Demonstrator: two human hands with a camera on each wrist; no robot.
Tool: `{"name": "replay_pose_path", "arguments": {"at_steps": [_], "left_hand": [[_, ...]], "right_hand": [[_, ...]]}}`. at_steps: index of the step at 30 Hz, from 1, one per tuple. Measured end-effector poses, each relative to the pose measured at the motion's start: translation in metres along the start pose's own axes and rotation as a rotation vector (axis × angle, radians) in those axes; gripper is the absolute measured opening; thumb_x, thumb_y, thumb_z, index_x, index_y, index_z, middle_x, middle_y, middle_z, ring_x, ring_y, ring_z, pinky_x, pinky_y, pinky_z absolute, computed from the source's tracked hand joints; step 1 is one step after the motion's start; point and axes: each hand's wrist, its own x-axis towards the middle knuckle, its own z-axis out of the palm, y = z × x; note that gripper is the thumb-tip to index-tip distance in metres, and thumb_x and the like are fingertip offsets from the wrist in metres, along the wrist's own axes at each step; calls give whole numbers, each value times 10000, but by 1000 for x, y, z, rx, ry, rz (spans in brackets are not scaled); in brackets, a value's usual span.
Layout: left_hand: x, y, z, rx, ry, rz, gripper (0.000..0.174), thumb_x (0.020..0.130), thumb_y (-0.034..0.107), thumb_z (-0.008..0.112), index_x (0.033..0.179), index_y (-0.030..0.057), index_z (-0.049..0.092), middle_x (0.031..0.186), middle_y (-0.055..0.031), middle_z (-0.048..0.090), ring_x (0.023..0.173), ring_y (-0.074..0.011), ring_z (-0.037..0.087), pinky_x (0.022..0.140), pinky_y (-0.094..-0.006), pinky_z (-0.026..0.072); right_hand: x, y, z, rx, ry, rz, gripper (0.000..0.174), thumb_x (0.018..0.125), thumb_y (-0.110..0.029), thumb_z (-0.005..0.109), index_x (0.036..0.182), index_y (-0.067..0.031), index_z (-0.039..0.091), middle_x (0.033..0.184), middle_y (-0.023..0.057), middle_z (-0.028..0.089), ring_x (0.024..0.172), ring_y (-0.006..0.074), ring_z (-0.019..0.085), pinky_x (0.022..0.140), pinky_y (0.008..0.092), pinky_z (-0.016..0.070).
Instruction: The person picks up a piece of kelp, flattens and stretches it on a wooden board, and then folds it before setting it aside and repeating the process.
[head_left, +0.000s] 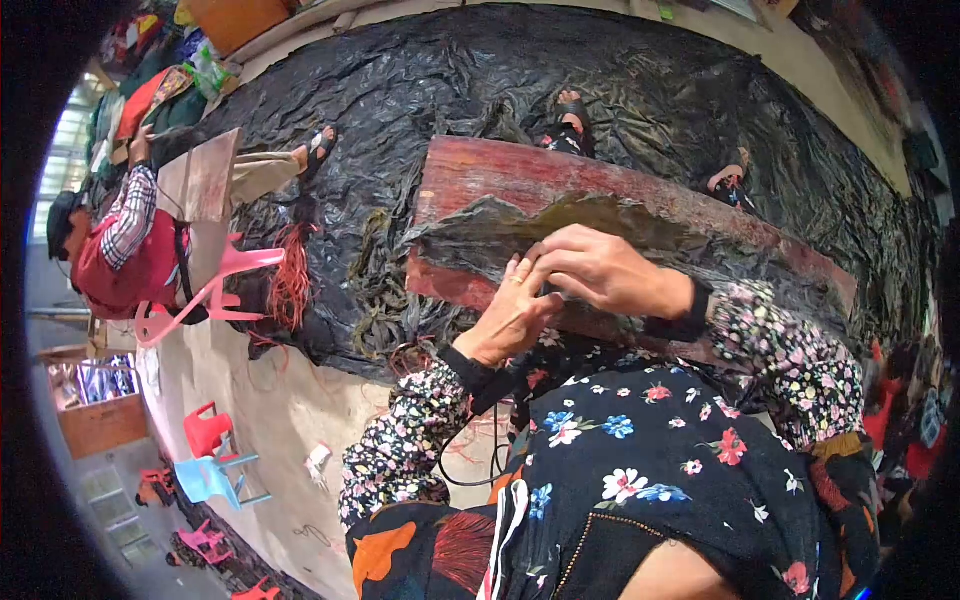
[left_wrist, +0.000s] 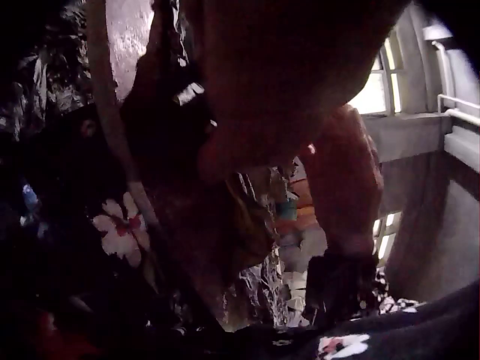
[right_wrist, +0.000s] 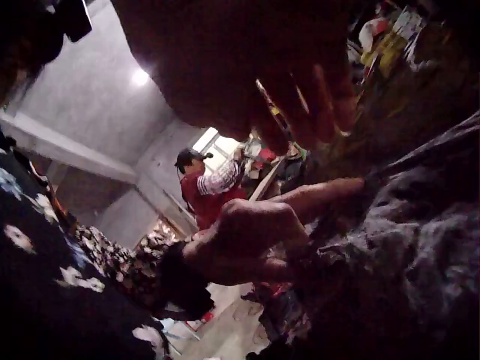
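crinkled black sheeting [head_left: 480, 75] spreads below a red board [head_left: 500, 178], left grip [head_left: 512, 312] pinching a wrinkled sheet [head_left: 482, 226] (closure unclear for right grip [head_left: 610, 272]).

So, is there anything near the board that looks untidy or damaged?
Yes, slightly: red strands lie in a loose, messy tangle on the rumpled black sheeting, left of the board in the head view. The board's red surface also looks patchy.

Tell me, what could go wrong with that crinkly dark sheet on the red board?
The dark sheet could tear, because the left hand and right hand are working close together on it and it looks thin.

It is also full of wrinkles, so it might bunch up or fold over instead of lying flat on the reddish wooden board.
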Motion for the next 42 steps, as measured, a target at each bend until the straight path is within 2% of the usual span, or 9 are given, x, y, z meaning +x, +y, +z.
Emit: {"name": "replay_pose_path", "arguments": {"at_steps": [2, 8, 11, 12, 14, 18, 24, 29, 42], "left_hand": [[7, 4, 0, -95, 82, 59, 188, 757, 75, 630, 941, 97, 664, 1249, -210, 521, 1252, -456, 449, 1096, -647, 299], [-2, 13, 3, 216, 96, -38, 157, 744, 136, 681, 883, 97, 619, 1332, -197, 476, 1355, -429, 365, 1119, -673, 242], [-6, 5, -21, -109, 159, -64, 142, 802, 118, 739, 860, 51, 628, 1093, -131, 658, 1212, -377, 549, 1054, -549, 401], [-10, 3, -20, -315, 388, -308, 102, 833, 94, 714, 864, 26, 644, 995, -114, 690, 1071, -365, 619, 976, -469, 467], [-11, -18, -38, 133, 664, -353, 120, 831, 87, 713, 927, 30, 669, 1044, -118, 677, 1057, -339, 615, 929, -433, 484], [-11, -31, -59, 574, 647, -423, 338, 828, 132, 724, 1140, 31, 643, 1209, -133, 615, 1149, -320, 565, 994, -429, 426], [4, -23, -47, 531, 471, -498, 548, 792, 267, 767, 1251, 36, 578, 1432, -197, 451, 1357, -388, 401, 1111, -521, 293], [6, -29, -49, 415, 383, -527, 569, 794, 397, 777, 1295, 218, 574, 1594, -242, 227, 1480, -401, 229, 1118, -703, 147], [-11, -21, -55, 407, 349, -576, 754, 756, 605, 726, 1446, 401, 498, 1636, -216, 158, 1516, -391, 147, 1085, -768, 76]], "right_hand": [[10, 25, 15, -33, -175, -73, 310, 984, -280, 552, 1201, -84, 655, 1261, 135, 608, 1245, 305, 521, 1052, 456, 388], [10, 47, 30, -332, -232, 58, 465, 998, -357, 502, 1423, -169, 515, 1524, 130, 411, 1458, 292, 321, 1193, 537, 160], [10, 41, 28, -387, -255, 61, 501, 990, -361, 518, 1455, -180, 478, 1543, 143, 383, 1463, 310, 306, 1194, 540, 158], [10, 40, 27, -419, -262, 68, 520, 983, -370, 529, 1464, -182, 465, 1549, 145, 373, 1465, 313, 300, 1195, 540, 158], [11, 36, 24, -454, -293, 69, 583, 962, -402, 559, 1487, -185, 430, 1564, 144, 347, 1469, 313, 290, 1198, 543, 153], [15, 19, 17, -484, -354, 117, 714, 906, -467, 609, 1520, -184, 379, 1575, 154, 324, 1479, 325, 267, 1202, 552, 143], [-4, 10, 6, -555, -374, 170, 759, 888, -509, 612, 1524, -170, 375, 1595, 161, 288, 1498, 339, 224, 1205, 562, 111], [-21, 8, -3, -574, -412, 211, 780, 875, -555, 604, 1527, -194, 374, 1609, 160, 257, 1504, 362, 190, 1207, 573, 73], [-11, -11, -5, -643, -538, 172, 853, 746, -755, 599, 1478, -339, 464, 1615, 244, 177, 1504, 446, 92, 1168, 655, -17]]}}
